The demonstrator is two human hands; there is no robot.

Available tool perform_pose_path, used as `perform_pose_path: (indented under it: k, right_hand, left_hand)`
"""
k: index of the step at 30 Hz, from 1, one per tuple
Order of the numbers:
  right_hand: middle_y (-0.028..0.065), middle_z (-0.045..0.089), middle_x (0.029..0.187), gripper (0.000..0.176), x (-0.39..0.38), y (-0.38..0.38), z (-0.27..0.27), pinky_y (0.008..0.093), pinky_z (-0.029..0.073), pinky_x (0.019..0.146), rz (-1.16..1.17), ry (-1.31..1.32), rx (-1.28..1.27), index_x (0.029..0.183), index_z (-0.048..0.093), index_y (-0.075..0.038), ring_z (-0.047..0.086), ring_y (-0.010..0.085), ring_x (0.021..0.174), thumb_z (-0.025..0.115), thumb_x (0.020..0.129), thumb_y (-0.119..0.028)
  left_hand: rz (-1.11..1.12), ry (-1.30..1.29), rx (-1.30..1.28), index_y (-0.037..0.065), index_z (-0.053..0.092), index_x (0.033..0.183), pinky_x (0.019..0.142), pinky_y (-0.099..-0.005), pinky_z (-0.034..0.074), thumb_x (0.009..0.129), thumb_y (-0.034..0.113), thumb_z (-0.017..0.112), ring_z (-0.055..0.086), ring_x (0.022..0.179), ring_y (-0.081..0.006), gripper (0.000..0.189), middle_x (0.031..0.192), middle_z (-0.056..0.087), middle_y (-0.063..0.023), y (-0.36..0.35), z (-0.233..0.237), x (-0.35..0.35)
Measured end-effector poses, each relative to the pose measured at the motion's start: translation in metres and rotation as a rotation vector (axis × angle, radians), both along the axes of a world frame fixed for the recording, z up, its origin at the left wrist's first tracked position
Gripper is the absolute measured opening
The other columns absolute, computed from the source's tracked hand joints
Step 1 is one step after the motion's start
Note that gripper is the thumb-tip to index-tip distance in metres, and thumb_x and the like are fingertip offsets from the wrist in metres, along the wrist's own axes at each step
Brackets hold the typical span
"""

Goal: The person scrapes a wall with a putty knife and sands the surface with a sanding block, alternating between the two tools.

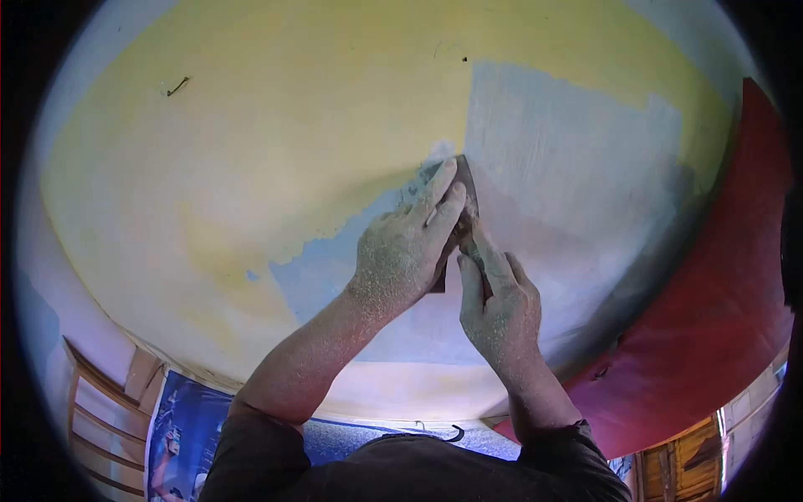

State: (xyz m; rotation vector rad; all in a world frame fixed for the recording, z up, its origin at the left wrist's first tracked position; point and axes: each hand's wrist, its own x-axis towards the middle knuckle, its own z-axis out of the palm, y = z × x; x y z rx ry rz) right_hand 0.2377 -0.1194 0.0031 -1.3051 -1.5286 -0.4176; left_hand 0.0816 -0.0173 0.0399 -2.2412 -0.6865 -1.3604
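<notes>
Both my hands press a dark flat scraper (pixel 465 186) against a wall (pixel 251 151). My left hand (pixel 407 247) lies flat over the blade, fingers stretched up toward its top edge. Just below and to the right, my right hand (pixel 499 305) grips the scraper's handle. Both hands and forearms are covered with pale dust. The wall is yellow on the left, while a scraped bluish-grey patch (pixel 569 159) spreads to the right and below the blade. Most of the scraper is hidden under my fingers.
A bent nail (pixel 177 85) sticks out of the yellow wall at the upper left. A red surface (pixel 719 301) adjoins the wall on the right. Low at the left are wooden slats (pixel 100 410) and a blue printed sheet (pixel 188 427).
</notes>
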Motion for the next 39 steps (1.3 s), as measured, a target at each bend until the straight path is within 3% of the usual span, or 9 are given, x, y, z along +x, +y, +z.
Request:
perform_pose_path:
  k: [3, 12, 16, 17, 21, 24, 28, 36, 39]
  right_hand:
    - [0.0160, 0.073, 0.094, 0.054, -0.003, 0.016, 0.020, 0.0497, 0.061, 0.062, 0.019, -0.023, 0.037, 0.161, 0.062, -0.018, 0.076, 0.0380, 0.072, 0.072, 0.109, -0.022]
    - [0.0168, 0.073, 0.094, 0.051, 0.008, -0.003, 0.003, 0.0499, 0.061, 0.064, -0.014, -0.030, -0.002, 0.160, 0.063, -0.015, 0.076, 0.0392, 0.074, 0.071, 0.109, -0.020]
    - [0.0175, 0.073, 0.094, 0.052, 0.001, 0.009, 0.021, 0.0504, 0.061, 0.064, 0.014, -0.034, 0.060, 0.159, 0.063, -0.014, 0.076, 0.0393, 0.073, 0.072, 0.109, -0.020]
    - [0.0176, 0.073, 0.094, 0.052, -0.001, 0.006, 0.022, 0.0504, 0.061, 0.064, 0.004, -0.038, 0.037, 0.159, 0.063, -0.014, 0.076, 0.0392, 0.073, 0.072, 0.109, -0.020]
    - [0.0177, 0.074, 0.094, 0.050, 0.001, -0.005, 0.001, 0.0507, 0.061, 0.064, 0.000, 0.000, -0.008, 0.157, 0.064, -0.013, 0.077, 0.0398, 0.074, 0.072, 0.109, -0.021]
    - [0.0182, 0.074, 0.094, 0.050, 0.005, 0.005, 0.016, 0.0502, 0.061, 0.064, -0.029, -0.064, 0.029, 0.158, 0.064, -0.013, 0.077, 0.0388, 0.073, 0.071, 0.109, -0.021]
    - [0.0193, 0.074, 0.095, 0.052, 0.000, 0.013, 0.030, 0.0501, 0.062, 0.065, 0.016, -0.042, 0.073, 0.159, 0.064, -0.013, 0.077, 0.0397, 0.075, 0.072, 0.108, -0.019]
    - [0.0195, 0.076, 0.099, 0.052, 0.012, 0.005, 0.024, 0.0500, 0.062, 0.068, 0.019, -0.032, 0.079, 0.159, 0.064, -0.012, 0.079, 0.0398, 0.079, 0.073, 0.108, -0.018]
    - [0.0206, 0.077, 0.102, 0.052, 0.005, 0.013, 0.031, 0.0502, 0.062, 0.069, 0.050, -0.015, 0.087, 0.159, 0.063, -0.012, 0.079, 0.0416, 0.081, 0.072, 0.108, -0.019]
  left_hand:
    - [0.062, 0.012, -0.023, 0.014, 0.066, 0.149, 0.092, -0.0425, 0.067, 0.089, 0.014, 0.087, 0.080, 0.115, -0.0322, 0.064, 0.168, 0.058, -0.0075, -0.002, 0.025, -0.004]
    - [0.025, 0.027, -0.037, 0.014, 0.066, 0.148, 0.091, -0.0424, 0.067, 0.091, 0.016, 0.085, 0.080, 0.114, -0.0330, 0.061, 0.168, 0.058, -0.0081, -0.009, -0.002, 0.010]
    - [0.007, -0.006, 0.015, 0.015, 0.067, 0.148, 0.089, -0.0426, 0.067, 0.089, 0.017, 0.086, 0.081, 0.111, -0.0343, 0.062, 0.167, 0.059, -0.0097, 0.004, 0.024, 0.000]
    - [-0.026, 0.020, -0.007, 0.006, 0.064, 0.148, 0.085, -0.0452, 0.066, 0.097, 0.017, 0.075, 0.080, 0.109, -0.0330, 0.053, 0.167, 0.057, -0.0138, 0.001, 0.025, -0.004]
    - [-0.028, 0.054, 0.014, 0.007, 0.064, 0.146, 0.085, -0.0451, 0.065, 0.096, 0.017, 0.075, 0.080, 0.105, -0.0340, 0.053, 0.168, 0.055, -0.0158, -0.005, 0.004, 0.001]
    - [-0.026, -0.034, 0.035, 0.016, 0.065, 0.149, 0.087, -0.0443, 0.068, 0.090, 0.018, 0.087, 0.081, 0.110, -0.0353, 0.063, 0.166, 0.060, -0.0058, 0.001, 0.018, 0.003]
    - [0.007, -0.043, 0.024, 0.017, 0.066, 0.148, 0.088, -0.0448, 0.068, 0.090, 0.019, 0.087, 0.081, 0.111, -0.0320, 0.062, 0.165, 0.061, -0.0048, 0.008, 0.030, -0.001]
    - [0.012, -0.017, 0.015, 0.015, 0.065, 0.149, 0.089, -0.0458, 0.067, 0.092, 0.020, 0.086, 0.080, 0.110, -0.0339, 0.061, 0.168, 0.058, -0.0053, -0.004, 0.026, 0.012]
    - [0.001, -0.004, 0.011, 0.010, 0.064, 0.147, 0.087, -0.0461, 0.066, 0.093, 0.018, 0.081, 0.080, 0.108, -0.0316, 0.057, 0.167, 0.058, -0.0100, 0.000, 0.035, 0.002]
